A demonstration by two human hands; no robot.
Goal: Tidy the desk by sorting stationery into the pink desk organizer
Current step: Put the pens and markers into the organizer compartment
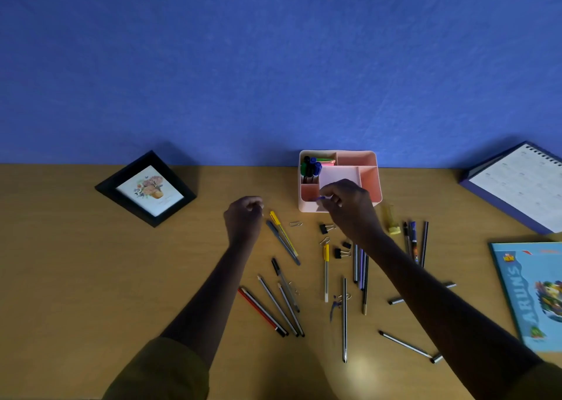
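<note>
The pink desk organizer (369, 168) stands at the back of the desk against the blue wall, with markers (310, 167) upright in its left rear compartment. My right hand (346, 206) hovers over its front edge and pinches a small purple item (320, 198) between thumb and fingers. My left hand (244, 214) hangs to the left of the organizer with fingers loosely curled, holding nothing I can see. Pens and pencils (282, 238) lie scattered on the desk below both hands, along with black binder clips (324, 228) and paper clips (295, 223).
A black picture frame (146, 188) leans at the back left. A spiral calendar (517, 183) rests at the back right, and a blue book (530, 293) lies at the right edge. A yellow highlighter (390, 218) lies right of the organizer.
</note>
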